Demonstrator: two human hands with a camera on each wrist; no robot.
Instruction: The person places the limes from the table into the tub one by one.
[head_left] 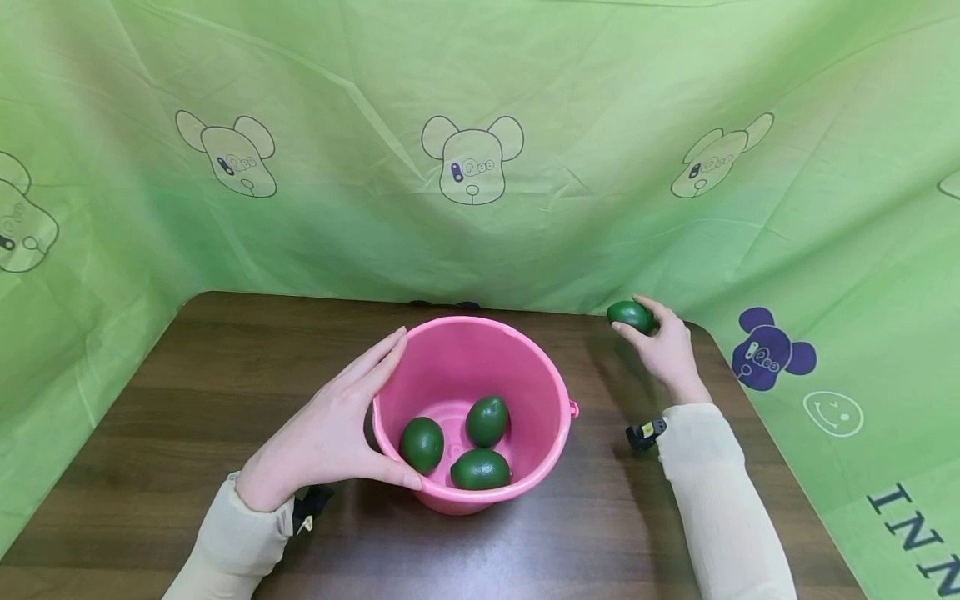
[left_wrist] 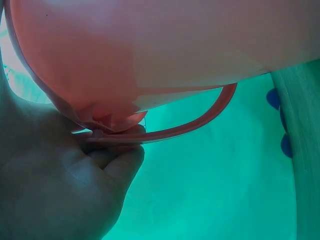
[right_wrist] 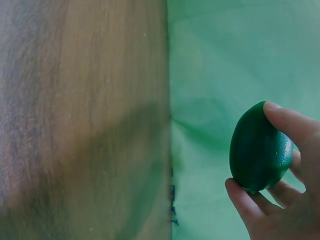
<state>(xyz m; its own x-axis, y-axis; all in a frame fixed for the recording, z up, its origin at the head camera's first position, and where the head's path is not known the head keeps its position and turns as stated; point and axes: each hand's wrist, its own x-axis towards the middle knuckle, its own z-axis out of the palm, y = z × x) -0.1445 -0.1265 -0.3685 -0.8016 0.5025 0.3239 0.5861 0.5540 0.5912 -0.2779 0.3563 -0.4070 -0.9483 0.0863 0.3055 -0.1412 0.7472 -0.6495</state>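
Note:
A pink bucket stands upright on the table, holding a few dark green limes, among them one lime with a pointed tip. My left hand grips its left rim, thumb at the near edge and fingers on the outside. In the left wrist view, curled fingers lie by the joint of the pink handle. Off to the right, my right hand pinches another lime between thumb and fingers. This lime is glossy and oval in the right wrist view, held above the table's far right part.
The brown wooden table ends against a green cloth backdrop printed with bear heads. That cloth also hangs along the left and right sides. Black straps with small devices sit at the wrists.

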